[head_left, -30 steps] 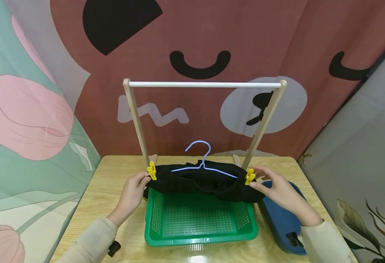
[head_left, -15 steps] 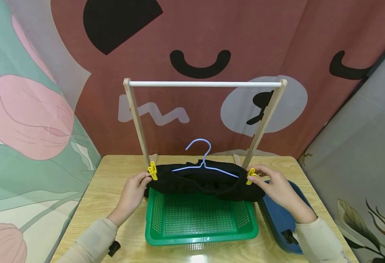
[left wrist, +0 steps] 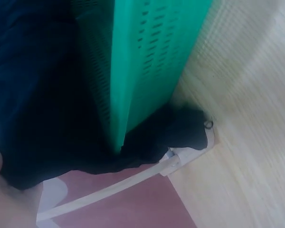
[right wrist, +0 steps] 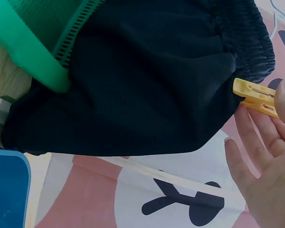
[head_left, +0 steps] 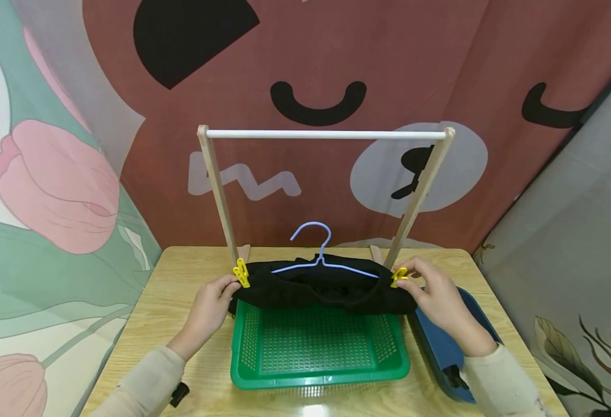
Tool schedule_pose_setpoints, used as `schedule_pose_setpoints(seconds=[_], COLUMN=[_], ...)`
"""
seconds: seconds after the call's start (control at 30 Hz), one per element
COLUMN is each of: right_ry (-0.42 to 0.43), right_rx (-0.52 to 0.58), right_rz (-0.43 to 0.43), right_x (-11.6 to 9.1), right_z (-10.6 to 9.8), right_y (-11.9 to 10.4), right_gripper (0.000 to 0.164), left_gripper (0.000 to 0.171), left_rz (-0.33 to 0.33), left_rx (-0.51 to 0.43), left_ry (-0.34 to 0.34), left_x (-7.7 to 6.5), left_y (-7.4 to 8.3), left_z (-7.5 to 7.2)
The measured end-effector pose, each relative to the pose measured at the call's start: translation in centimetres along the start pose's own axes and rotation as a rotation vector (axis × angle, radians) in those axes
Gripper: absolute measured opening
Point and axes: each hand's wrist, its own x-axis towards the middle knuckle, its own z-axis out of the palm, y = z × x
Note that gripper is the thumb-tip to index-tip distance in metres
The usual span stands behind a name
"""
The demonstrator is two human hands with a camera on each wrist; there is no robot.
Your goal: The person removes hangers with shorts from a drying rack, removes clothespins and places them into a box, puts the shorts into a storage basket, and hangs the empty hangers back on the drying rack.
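Black elastic-waist pants point(head_left: 331, 304) hang from a light-blue hanger point(head_left: 321, 259), bunched across the back of a green basket point(head_left: 321, 382). Yellow clothespins sit at both ends of the waistband, the left one point(head_left: 241, 273) and the right one point(head_left: 396, 277). My left hand point(head_left: 210, 307) pinches the cloth edge beside the left clothespin. My right hand point(head_left: 443, 301) pinches the right clothespin between thumb and fingers. In the right wrist view, that clothespin point(right wrist: 254, 95) bites the pants just below the gathered waistband point(right wrist: 244, 42). The left wrist view shows only a bit of my left hand point(left wrist: 12, 204) at the cloth.
Behind the basket rises a wooden rack with a white bar point(head_left: 326, 134). A blue tray point(head_left: 438, 341) with a black item inside lies under my right forearm. A black clip point(head_left: 179, 394) rests on the wooden table point(head_left: 180, 278) by my left sleeve. Printed curtains surround the table.
The right clothespin has tilted in my right hand, which has shifted slightly left. The hanger's hook leans a little further left, and the right part of the pants has risen slightly. My left hand stays put.
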Motion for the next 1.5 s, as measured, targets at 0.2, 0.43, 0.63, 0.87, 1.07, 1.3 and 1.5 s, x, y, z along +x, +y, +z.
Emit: schedule_pose_setpoints(seconds=[0.2,0.43,0.63,0.87,1.07,1.3,1.5], right_ry=[0.028,0.141,0.177,0.193,0.212,0.196,0.172], right_rx=[-0.002,-0.023,-0.011,-0.018,-0.009,0.007,-0.024], right_rz=[-0.008,-0.035,-0.039,-0.054,-0.050,-0.017,0.070], right_x=[-0.2,-0.6,-0.8,-1.2,-1.8,-2.3,-2.7], right_z=[0.0,0.0,-0.4,-1.0,-1.5,-2.2,-3.0], right_y=[-0.3,-0.2,0.0,0.6,1.3,2.1,2.3], right_gripper=[0.020,0.021,0.022,0.025,0.026,0.026,0.027], left_gripper=[0.015,0.015,0.015,0.015,0.016,0.016,0.016], left_rz=[-0.024,-0.036,-0.033,-0.050,-0.046,-0.046,-0.051], left_rx=[-0.043,-0.072,-0.071,-0.084,-0.076,-0.078,-0.082], left_ry=[0.041,0.059,0.059,0.051,0.056,0.063,0.066], left_x=[0.0,-0.1,-0.2,-0.3,-0.4,-0.5,-0.7], left_y=[0.0,0.2,0.2,0.0,-0.1,-0.2,-0.2], left_z=[0.2,0.2,0.3,0.2,0.1,0.3,0.2])
